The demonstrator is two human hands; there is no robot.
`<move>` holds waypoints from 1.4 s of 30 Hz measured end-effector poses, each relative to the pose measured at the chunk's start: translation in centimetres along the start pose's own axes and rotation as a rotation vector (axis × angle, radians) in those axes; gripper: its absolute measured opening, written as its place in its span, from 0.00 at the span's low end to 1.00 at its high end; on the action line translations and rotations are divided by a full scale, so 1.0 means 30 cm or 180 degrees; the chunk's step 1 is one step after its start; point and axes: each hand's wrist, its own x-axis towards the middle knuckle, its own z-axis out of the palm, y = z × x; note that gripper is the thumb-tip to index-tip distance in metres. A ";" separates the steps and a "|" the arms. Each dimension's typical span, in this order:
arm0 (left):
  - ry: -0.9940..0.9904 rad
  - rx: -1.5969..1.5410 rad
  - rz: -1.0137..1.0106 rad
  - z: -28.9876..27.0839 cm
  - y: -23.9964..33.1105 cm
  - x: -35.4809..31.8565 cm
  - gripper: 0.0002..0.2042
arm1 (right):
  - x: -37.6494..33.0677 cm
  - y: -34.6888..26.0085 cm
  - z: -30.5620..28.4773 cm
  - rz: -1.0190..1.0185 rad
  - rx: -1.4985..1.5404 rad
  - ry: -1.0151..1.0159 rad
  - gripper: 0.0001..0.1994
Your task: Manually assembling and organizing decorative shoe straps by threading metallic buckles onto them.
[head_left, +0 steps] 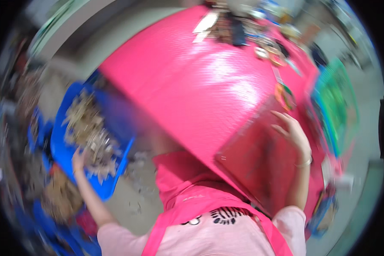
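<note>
My left hand (78,161) reaches down to a blue plastic basket (59,143) at the left, by its near rim. Inside lies a heap of pale beige scraps or strips (87,119); their exact kind is too blurred to make out. Whether the left fingers grip a scrap is smeared by motion. My right hand (293,133) is over the far right part of a dark red, flat rectangular board or tray (256,158), its fingers apart and nothing in them. Scissors with orange and green handles (284,96) rest just beyond that hand.
A glossy pink-covered table (170,81) fills the middle. Along its far edge are several blurred small items, including a dark rectangular object (238,32) and a tape roll (276,56). Green plastic baskets (335,102) stand at the right. A brown sack-like bundle (62,194) sits at lower left.
</note>
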 end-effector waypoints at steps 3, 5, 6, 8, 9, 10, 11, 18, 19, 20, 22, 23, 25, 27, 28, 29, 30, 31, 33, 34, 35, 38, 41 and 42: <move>0.0362 0.0065 0.0970 -0.173 0.329 0.020 0.23 | -0.091 -0.007 -0.067 -0.0204 0.0446 0.0212 0.19; 0.0536 -0.0307 0.2167 -0.197 0.796 -0.137 0.20 | -0.195 0.001 -0.152 -0.0198 0.0815 0.0539 0.17; 0.0226 -0.0557 0.2585 -0.173 1.005 -0.217 0.19 | -0.250 0.035 -0.185 0.0009 0.0923 0.0951 0.16; -0.0345 -0.0941 0.3627 -0.091 1.355 -0.389 0.18 | -0.367 0.153 -0.254 0.0556 0.1219 0.1721 0.14; -0.0809 -0.0968 0.4132 -0.041 1.505 -0.473 0.18 | -0.419 0.229 -0.294 0.0751 0.1442 0.2022 0.14; -0.1328 -0.0926 0.4427 -0.011 1.633 -0.569 0.20 | -0.435 0.308 -0.333 0.0947 0.0440 0.2387 0.16; -0.1614 -0.0826 0.4877 0.038 1.748 -0.641 0.20 | -0.419 0.419 -0.354 0.0471 -0.0491 0.2604 0.17; -0.1768 -0.1588 0.5348 0.449 2.250 -0.945 0.29 | -0.446 0.714 -0.333 0.0908 -0.0489 0.1603 0.13; -0.1705 -0.1688 0.5262 0.472 2.270 -0.969 0.31 | -0.461 0.722 -0.342 0.0948 -0.0489 0.1609 0.13; -0.1738 -0.1909 0.5197 0.491 2.289 -0.985 0.32 | -0.474 0.737 -0.348 0.0797 -0.0468 0.1729 0.12; -0.1535 -0.2696 0.5161 0.546 2.315 -1.009 0.33 | -0.516 0.756 -0.412 0.0509 -0.0709 0.2185 0.11; -0.1513 -0.2674 0.5164 0.552 2.321 -1.017 0.33 | -0.531 0.752 -0.482 0.0345 -0.0960 0.2533 0.10; -0.0821 -0.2584 0.5161 0.541 2.318 -1.032 0.32 | -0.584 0.761 -0.615 0.0847 0.0550 0.2750 0.09; -0.0422 -0.2417 0.5372 0.498 2.316 -1.056 0.24 | -0.602 0.779 -0.745 0.1287 0.0344 0.2995 0.06; -0.0043 -0.2037 0.5810 0.507 2.332 -1.067 0.18 | -0.597 0.846 -0.777 0.1305 0.0351 0.2997 0.06; 0.0334 -0.1641 0.6222 0.523 2.347 -1.080 0.13 | -0.591 0.930 -0.802 0.1810 0.0066 0.3147 0.07; 0.0123 -0.1978 0.6400 0.536 2.369 -1.135 0.06 | -0.616 0.978 -0.834 0.2356 -0.0313 0.3296 0.09; 0.0090 -0.1999 0.6408 0.553 2.383 -1.164 0.06 | -0.620 1.035 -0.824 0.2386 -0.0332 0.3291 0.09; -0.1125 -0.1114 0.6359 0.547 2.378 -1.173 0.06 | -0.564 1.158 -0.750 0.3319 -0.1714 0.3428 0.12; -0.0843 -0.0831 0.6469 0.553 2.389 -1.170 0.05 | -0.551 1.215 -0.717 0.3299 -0.1693 0.3423 0.12; -0.0843 -0.0832 0.6468 0.554 2.390 -1.173 0.05 | -0.551 1.278 -0.684 0.3634 -0.1575 0.3203 0.15; -0.1124 -0.0778 0.6310 0.561 2.402 -1.175 0.07 | -0.586 1.453 -0.588 0.3718 -0.1296 0.2483 0.19; -0.1329 -0.1011 0.6459 0.576 2.402 -1.155 0.06 | -0.558 1.432 -0.565 0.3488 -0.0622 0.1514 0.21; -0.1329 -0.1068 0.6486 0.568 2.401 -1.151 0.06 | -0.539 1.405 -0.567 0.3473 -0.0130 0.1049 0.22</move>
